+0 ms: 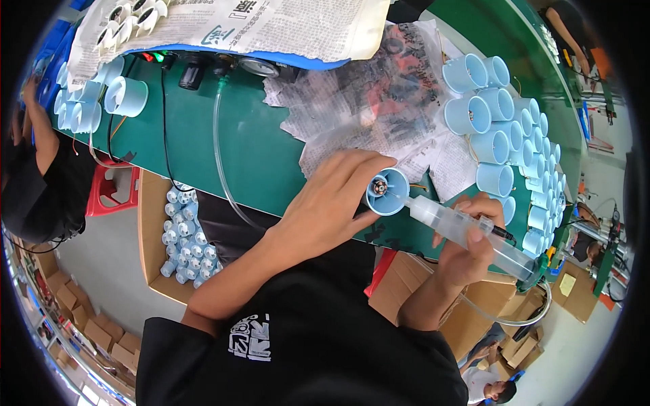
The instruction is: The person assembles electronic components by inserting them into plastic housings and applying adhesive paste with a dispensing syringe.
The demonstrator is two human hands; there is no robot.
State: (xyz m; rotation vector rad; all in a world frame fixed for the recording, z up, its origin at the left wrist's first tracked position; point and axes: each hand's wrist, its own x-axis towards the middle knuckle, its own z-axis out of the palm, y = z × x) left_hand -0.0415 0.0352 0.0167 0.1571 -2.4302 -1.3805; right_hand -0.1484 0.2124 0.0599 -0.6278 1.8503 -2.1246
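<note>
Head view: looked steeply down from head height
Facing: pointed at the dark-green flat worktable (189,135)
Nearness: sat close above it
Rim: bent straight edges, perhaps hiding detail

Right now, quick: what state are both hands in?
Left hand: closed around a light-blue cylindrical plastic cup.
Right hand: closed around a translucent cylindrical plastic syringe barrel.

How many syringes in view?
1: the translucent syringe in the right hand, nozzle pointed into the light-blue cup in the left hand. Any beneath the newspaper would be hidden.
</note>
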